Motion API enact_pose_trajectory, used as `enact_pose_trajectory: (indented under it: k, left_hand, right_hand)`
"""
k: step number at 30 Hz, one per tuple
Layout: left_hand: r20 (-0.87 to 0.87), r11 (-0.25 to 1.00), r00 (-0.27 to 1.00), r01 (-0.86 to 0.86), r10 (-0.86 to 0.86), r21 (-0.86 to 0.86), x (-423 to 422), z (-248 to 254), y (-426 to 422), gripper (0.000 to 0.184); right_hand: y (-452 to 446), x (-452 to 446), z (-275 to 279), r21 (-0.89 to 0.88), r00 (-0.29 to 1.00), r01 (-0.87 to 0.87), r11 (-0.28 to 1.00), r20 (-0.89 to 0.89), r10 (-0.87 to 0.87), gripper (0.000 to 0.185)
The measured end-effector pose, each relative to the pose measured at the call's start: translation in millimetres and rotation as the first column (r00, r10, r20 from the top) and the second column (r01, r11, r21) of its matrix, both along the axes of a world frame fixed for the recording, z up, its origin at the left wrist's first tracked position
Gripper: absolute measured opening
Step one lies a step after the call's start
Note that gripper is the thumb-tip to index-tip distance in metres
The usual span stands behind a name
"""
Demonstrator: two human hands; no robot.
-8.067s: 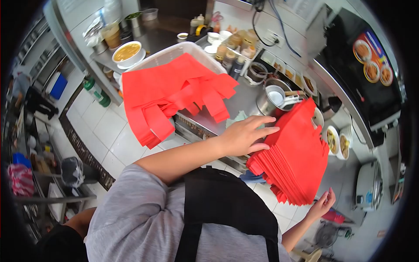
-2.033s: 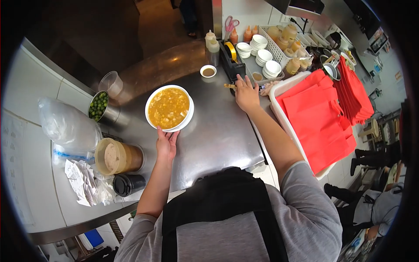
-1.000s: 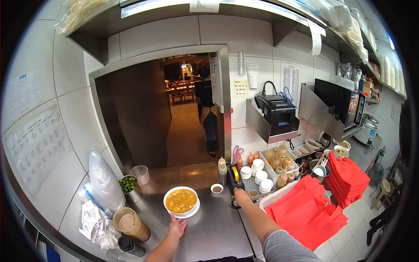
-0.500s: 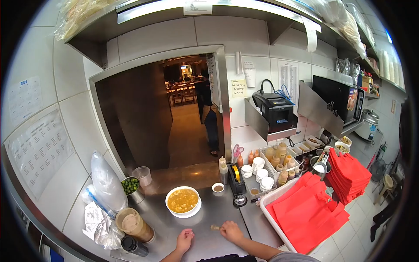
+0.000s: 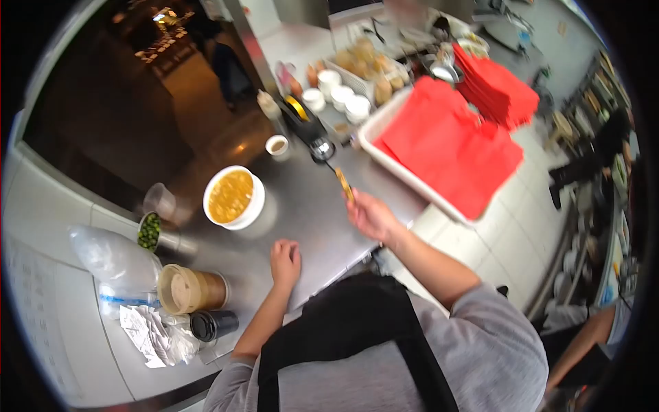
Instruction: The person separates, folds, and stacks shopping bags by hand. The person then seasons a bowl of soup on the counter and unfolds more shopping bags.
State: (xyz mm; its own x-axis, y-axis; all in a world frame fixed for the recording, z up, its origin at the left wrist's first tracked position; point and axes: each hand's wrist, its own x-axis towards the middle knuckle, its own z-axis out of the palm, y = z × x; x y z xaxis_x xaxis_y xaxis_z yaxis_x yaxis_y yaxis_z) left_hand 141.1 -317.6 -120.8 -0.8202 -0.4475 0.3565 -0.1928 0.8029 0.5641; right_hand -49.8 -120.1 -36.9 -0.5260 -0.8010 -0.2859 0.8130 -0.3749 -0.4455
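Note:
My right hand (image 5: 371,216) grips a slim yellow-brown object (image 5: 344,184) between thumb and fingers; blur hides what kind of thing it is. It is held over the steel counter (image 5: 312,226), just below a silver call bell (image 5: 322,149). My left hand (image 5: 285,262) is curled closed near the counter's front edge, with nothing visible in it. Beyond it stands a white bowl of yellow-orange soup (image 5: 230,197) with pale pieces. A small white cup of brown sauce (image 5: 277,145) sits behind the bowl, near a black tape dispenser (image 5: 302,118).
At left are a metal container of green fruit (image 5: 149,232), a brown-filled tub (image 5: 182,290), a dark-lidded cup (image 5: 204,326) and crumpled receipts (image 5: 145,334). Red bags (image 5: 453,147) fill a white tray (image 5: 419,180) at right. Another person (image 5: 594,154) stands at the far right.
The view has tilted down and turned right, bringing my apron and the floor into sight. My right hand has lifted the slim object and moved it toward the bell. My left hand stays curled.

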Motion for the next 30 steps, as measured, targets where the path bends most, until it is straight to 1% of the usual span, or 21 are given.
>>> enact_pose_trajectory:
  k: [1, 2, 5, 7, 8, 10, 12, 14, 15, 16, 17, 19, 21, 22, 23, 24, 25, 26, 28, 29, 30]
  left_hand:
    - [-0.01, 1.0, 1.0, 0.0, 0.0, 0.001, -2, 2, 0, 0.008]
    - [0.001, 0.999, 0.999, 0.033, -0.033, 0.011, -2, 1, 0, 0.008]
    - [-0.01, 0.998, 0.998, 0.063, -0.063, -0.017, -2, 2, -1, 0.009]
    - [0.024, 1.0, 1.0, 0.017, -0.017, 0.005, -2, 3, 1, 0.009]
    - [0.051, 1.0, 0.998, 0.024, -0.023, -0.015, -2, 3, 1, 0.012]
    - [0.044, 0.997, 0.997, 0.065, -0.063, -0.049, -1, -3, -1, 0.013]
    - [0.026, 0.989, 0.994, 0.111, -0.109, -0.096, -1, -5, -1, 0.013]
    - [0.04, 0.993, 0.995, 0.089, -0.086, -0.077, 3, -6, 1, 0.016]
    - [0.042, 0.993, 0.995, 0.098, -0.096, -0.071, 6, -3, 6, 0.017]
    - [0.045, 0.993, 0.994, 0.103, -0.1, -0.065, 10, 0, 10, 0.018]
    - [0.076, 0.987, 0.992, 0.105, -0.096, -0.123, 13, 0, 13, 0.02]
    - [0.115, 0.972, 0.987, 0.13, -0.109, -0.197, 21, -3, 13, 0.023]
    - [0.286, 0.969, 0.958, 0.106, -0.04, -0.221, 25, -10, 15, 0.044]
    - [0.307, 0.965, 0.95, 0.126, -0.051, -0.229, 22, -4, 32, 0.044]
    - [0.495, 0.962, 0.865, 0.062, 0.081, -0.266, 17, 4, 58, 0.06]
    - [0.649, 0.946, 0.73, 0.008, 0.215, -0.323, 11, 8, 79, 0.079]
    - [0.663, 0.94, 0.714, 0.022, 0.224, -0.341, 11, -2, 73, 0.079]
    - [0.746, 0.944, 0.646, 0.122, 0.16, -0.308, 19, -21, 47, 0.093]
    - [0.839, 0.946, 0.53, 0.189, 0.127, -0.263, 17, -20, 41, 0.111]
    - [0.877, 0.946, 0.468, 0.222, 0.108, -0.235, 16, -19, 39, 0.12]
    - [0.906, 0.958, 0.404, 0.188, 0.126, -0.217, 16, -16, 40, 0.121]
  right_hand:
    - [2, -4, 8, -0.061, 1.0, -0.025, 0.998, -0.004, 0.025, 0.026]
    - [3, -8, 15, -0.051, 1.0, 0.01, 0.999, 0.008, -0.009, 0.026]
    - [-3, -18, 23, -0.125, 0.998, 0.034, 0.992, -0.043, -0.039, 0.027]
    - [-9, -27, 23, 0.097, 0.937, 0.347, 0.933, -0.01, -0.348, 0.027]
    - [-7, -28, 9, 0.108, 0.923, 0.383, 0.918, 0.002, -0.385, 0.027]
    - [5, -34, -40, 0.309, 0.917, 0.35, 0.884, 0.078, -0.39, 0.024]
    - [19, 0, -77, 0.355, 0.979, 0.201, 0.913, -0.042, -0.199, 0.022]
    - [50, 48, -93, 0.332, 0.988, -0.065, 0.941, -0.113, 0.108, 0.017]
    - [68, 62, -117, 0.401, 0.93, -0.229, 0.887, -0.179, 0.321, 0.013]
    - [97, 77, -94, 0.552, 0.904, -0.284, 0.784, -0.118, 0.411, 0.015]
    - [123, 72, -109, 0.538, 0.915, -0.266, 0.8, -0.12, 0.385, 0.015]
    - [165, 54, -159, 0.564, 0.959, -0.236, 0.791, 0.003, 0.283, 0.018]
    - [211, 9, -210, 0.678, 0.998, -0.048, 0.733, -0.005, 0.07, 0.016]
    - [227, -19, -251, 0.604, 0.983, 0.091, 0.791, 0.072, -0.168, 0.018]
    - [246, -49, -281, 0.548, 0.908, 0.243, 0.8, 0.161, -0.386, 0.022]
    - [264, -79, -279, 0.598, 0.901, 0.323, 0.733, 0.042, -0.431, 0.024]
    - [274, -116, -311, 0.544, 0.854, 0.406, 0.734, 0.06, -0.517, 0.022]
    - [274, -144, -345, 0.49, 0.8, 0.482, 0.727, 0.094, -0.593, 0.02]
    - [284, -181, -297, 0.466, 0.654, 0.581, 0.667, 0.221, -0.723, 0.019]
    - [284, -200, -295, 0.468, 0.66, 0.574, 0.672, 0.221, -0.718, 0.02]
    - [284, -217, -295, 0.468, 0.666, 0.571, 0.675, 0.217, -0.714, 0.021]
